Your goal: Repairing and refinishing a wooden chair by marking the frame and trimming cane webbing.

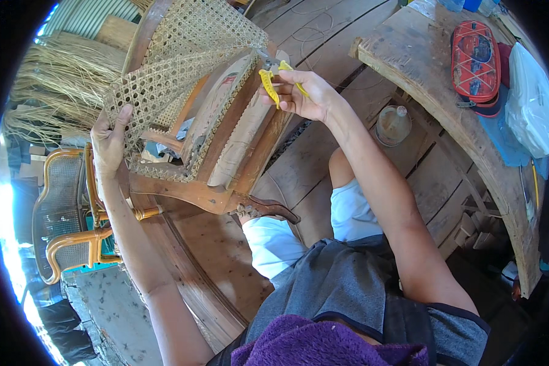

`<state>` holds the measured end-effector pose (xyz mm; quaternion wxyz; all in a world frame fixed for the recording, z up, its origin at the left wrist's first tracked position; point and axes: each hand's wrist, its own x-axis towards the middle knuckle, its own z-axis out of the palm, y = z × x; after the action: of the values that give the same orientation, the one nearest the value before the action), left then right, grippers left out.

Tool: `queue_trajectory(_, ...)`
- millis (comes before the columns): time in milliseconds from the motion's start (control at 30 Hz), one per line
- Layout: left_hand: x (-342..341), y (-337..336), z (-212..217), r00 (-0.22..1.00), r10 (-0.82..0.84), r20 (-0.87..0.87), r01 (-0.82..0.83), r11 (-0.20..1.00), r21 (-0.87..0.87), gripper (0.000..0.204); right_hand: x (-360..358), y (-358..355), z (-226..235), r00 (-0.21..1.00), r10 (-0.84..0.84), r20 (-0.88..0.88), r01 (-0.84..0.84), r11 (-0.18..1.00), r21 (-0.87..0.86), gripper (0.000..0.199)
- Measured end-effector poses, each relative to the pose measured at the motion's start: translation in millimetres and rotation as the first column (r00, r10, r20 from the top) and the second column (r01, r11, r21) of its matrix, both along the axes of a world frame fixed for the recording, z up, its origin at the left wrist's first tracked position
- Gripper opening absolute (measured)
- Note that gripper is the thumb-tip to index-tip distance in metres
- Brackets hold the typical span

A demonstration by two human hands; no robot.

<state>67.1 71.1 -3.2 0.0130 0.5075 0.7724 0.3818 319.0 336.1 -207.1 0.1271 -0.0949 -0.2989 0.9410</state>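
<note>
A sheet of woven cane webbing is lifted and folded back over a wooden chair frame. My left hand pinches the sheet's left edge, with the thumb on top. Yellow-handled scissors are in my right hand, their handles spread apart. The grey blades lie at the sheet's right corner; whether they touch the strands, I cannot tell. Below the raised sheet, openings show in the frame, and a strip of cane runs along its edge. The frame's curved leg points toward my knees.
A bundle of loose cane strands lies at the far left, above a cane-backed chair. On the right, a wooden bench holds a red pouch and a white plastic bag. A clear bottle stands on the plank floor.
</note>
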Motion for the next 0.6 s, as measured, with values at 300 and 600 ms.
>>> queue_trajectory(300,4.5,-1.2,-1.2,0.998,0.008,-0.059,-0.008,1.000,0.010,0.029,-60.6,-6.3,19.9,0.983,-0.162,0.089,0.184,0.914,-0.362,0.037)
queue_trajectory(600,4.6,-3.0,-2.1,0.999,-0.019,-0.050,0.021,0.999,0.035,0.034,-85.4,-0.8,16.2,0.971,-0.166,-0.170,0.047,0.836,-0.547,0.048)
